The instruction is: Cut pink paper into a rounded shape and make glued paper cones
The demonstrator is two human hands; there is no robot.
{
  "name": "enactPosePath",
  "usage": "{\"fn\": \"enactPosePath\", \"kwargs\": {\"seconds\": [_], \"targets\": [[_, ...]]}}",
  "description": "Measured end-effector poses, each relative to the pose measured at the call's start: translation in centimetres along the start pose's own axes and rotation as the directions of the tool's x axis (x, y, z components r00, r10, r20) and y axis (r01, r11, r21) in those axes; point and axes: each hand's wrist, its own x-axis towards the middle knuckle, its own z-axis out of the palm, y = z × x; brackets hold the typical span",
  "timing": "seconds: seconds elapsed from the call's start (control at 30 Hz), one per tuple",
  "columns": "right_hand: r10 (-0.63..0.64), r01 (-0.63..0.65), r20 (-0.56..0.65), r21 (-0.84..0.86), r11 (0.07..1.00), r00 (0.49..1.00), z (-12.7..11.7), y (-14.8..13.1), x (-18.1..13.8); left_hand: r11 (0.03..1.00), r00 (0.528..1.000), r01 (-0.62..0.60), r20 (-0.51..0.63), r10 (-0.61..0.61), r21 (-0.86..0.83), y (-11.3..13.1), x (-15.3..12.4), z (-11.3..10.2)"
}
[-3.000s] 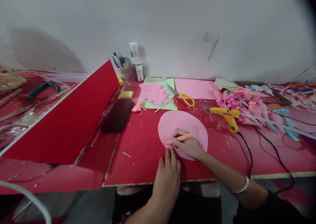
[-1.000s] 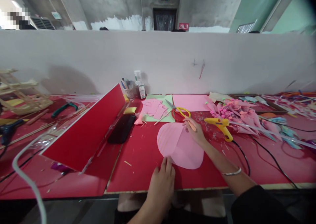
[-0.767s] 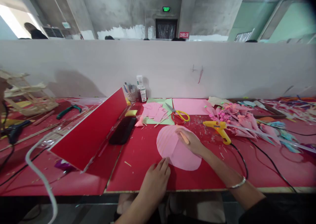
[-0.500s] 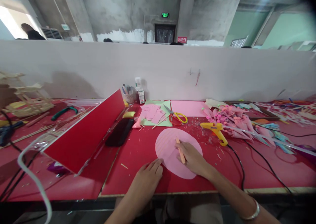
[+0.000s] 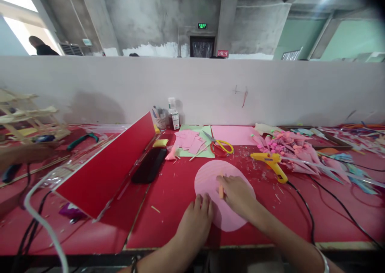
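A round pink sheet lies on the red tabletop in front of me, with faint slanting stripes on its upper left part. My right hand rests over its middle, fingers closed around a short, flat orange stick. Whether the stick is a crayon or another tool, I cannot make out. On the sheet's lower left edge lies my left hand, fingers stretched out and pressing the paper, holding nothing.
Behind the sheet are scissors and pink paper pieces. A yellow glue gun with a cord lies right, before a heap of pink cones. Left stand a phone and a red board. Another person's hand is far left.
My left hand has shifted right and further onto the pink sheet. My right hand still holds the orange stick, now more upright. Another person's hand has come in at the far left.
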Motion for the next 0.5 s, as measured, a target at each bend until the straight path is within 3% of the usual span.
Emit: {"fn": "enactPosePath", "kwargs": {"seconds": [0.1, 0.23, 0.4, 0.5], "targets": [[0.034, -0.015, -0.060, 0.295, 0.955, 0.998, -1.1, 1.1, 0.8, 0.998, 1.000, 0.015, 0.010, -0.016, 0.060, 0.5, 0.9, 0.0], [0.064, 0.120, -0.245, 0.666, 0.736, 0.967, -1.9, 2.7, 2.7, 0.992, 1.000, 0.017, 0.002, -0.018, 0.124, 1.4, 2.3, -0.1], [0.241, 0.075, -0.225, 0.858, 0.508, 0.944, -1.0, 3.1, 5.2, 0.965, 0.999, 0.038, 0.022, -0.046, 0.258, 3.0, 3.2, 0.1], [0.266, 0.052, -0.174, 0.911, 0.410, 0.948, 0.7, 2.4, 5.5, 0.963, 0.997, 0.072, -0.010, -0.072, 0.261, 3.4, 3.2, 0.2]]}}
